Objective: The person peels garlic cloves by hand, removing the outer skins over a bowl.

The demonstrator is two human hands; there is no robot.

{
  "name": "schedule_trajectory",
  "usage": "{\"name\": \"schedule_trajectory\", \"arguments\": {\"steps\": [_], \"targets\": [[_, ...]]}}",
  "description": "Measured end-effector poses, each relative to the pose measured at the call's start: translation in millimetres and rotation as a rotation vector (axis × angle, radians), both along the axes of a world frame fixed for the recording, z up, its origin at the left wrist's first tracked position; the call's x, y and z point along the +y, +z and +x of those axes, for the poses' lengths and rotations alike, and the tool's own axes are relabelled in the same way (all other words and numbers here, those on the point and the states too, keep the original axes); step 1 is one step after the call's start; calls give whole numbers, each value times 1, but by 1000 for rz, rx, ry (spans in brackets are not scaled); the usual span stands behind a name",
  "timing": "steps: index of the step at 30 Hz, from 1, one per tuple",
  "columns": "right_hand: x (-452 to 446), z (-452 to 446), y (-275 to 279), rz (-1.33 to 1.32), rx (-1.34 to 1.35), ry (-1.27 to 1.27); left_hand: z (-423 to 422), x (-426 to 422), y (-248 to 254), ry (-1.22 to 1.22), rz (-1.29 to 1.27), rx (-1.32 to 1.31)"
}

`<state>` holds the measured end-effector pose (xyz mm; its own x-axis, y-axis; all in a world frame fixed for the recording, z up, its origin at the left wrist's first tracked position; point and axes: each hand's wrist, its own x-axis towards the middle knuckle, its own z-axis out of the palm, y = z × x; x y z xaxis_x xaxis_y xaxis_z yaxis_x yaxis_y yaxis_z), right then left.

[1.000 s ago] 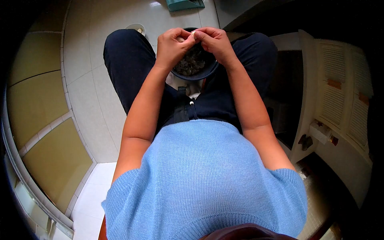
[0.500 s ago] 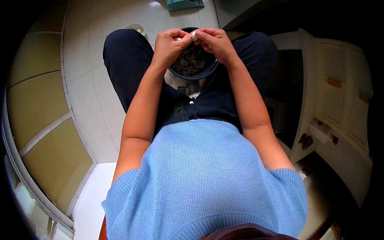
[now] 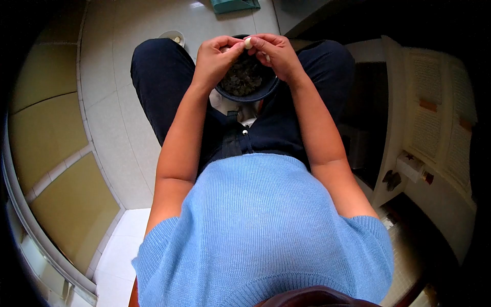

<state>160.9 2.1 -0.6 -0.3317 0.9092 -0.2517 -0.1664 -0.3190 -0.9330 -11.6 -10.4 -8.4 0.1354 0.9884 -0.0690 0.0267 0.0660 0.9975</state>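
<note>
A pale, peeled-looking garlic clove sits between the fingertips of both hands, above a dark bucket. My left hand is closed, its thumb and forefinger pinching at the clove's left side. From the other side, my right hand grips the clove with thumb and fingers. Another small whitish bit shows among the right fingers, too small to name. Dark, crumpled scraps fill the bucket, which stands between my knees.
A white bowl holding a few pale pieces rests on the tiled floor beyond my left knee. A teal dustpan-like object lies at the top. A pale cabinet stands at the right.
The fingers of my right hand have shifted slightly around the clove, and a whitish bit now shows among them. Both hands otherwise keep their place over the bucket.
</note>
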Motion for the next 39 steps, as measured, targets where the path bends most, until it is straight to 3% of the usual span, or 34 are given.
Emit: {"name": "schedule_trajectory", "arguments": {"steps": [5, 8, 10, 11, 13, 20, 25, 35, 39], "targets": [[1, 0, -2, -53, 67, -74, 2, -1, 0, 68, -22, -116], [0, -1, 0, -35, 77, -101, 4, -3, 9, 112, 94, 97], [1, -1, 0, -33, 70, -95, 6, -3, 6, 128, 354, 208], [1, -2, 0, -31, 63, -87, 6, -2, 5, 126, 353, 208], [1, -2, -4, 8, 38, -75, 7, -2, 9, 173, 561, 423], [0, -4, -9, -11, 0, -30, 10, -2, 6, 216, 486, 554], [-1, -2, 0, -69, 119, -20, 8, -4, 19, 252, 194, 361], [-8, 8, 11, -117, 427, -41, 2, -1, 3, 185, 145, 60], [-17, 1, 38, -71, 545, -132, 10, -7, 32, 50, 66, -189]]}}
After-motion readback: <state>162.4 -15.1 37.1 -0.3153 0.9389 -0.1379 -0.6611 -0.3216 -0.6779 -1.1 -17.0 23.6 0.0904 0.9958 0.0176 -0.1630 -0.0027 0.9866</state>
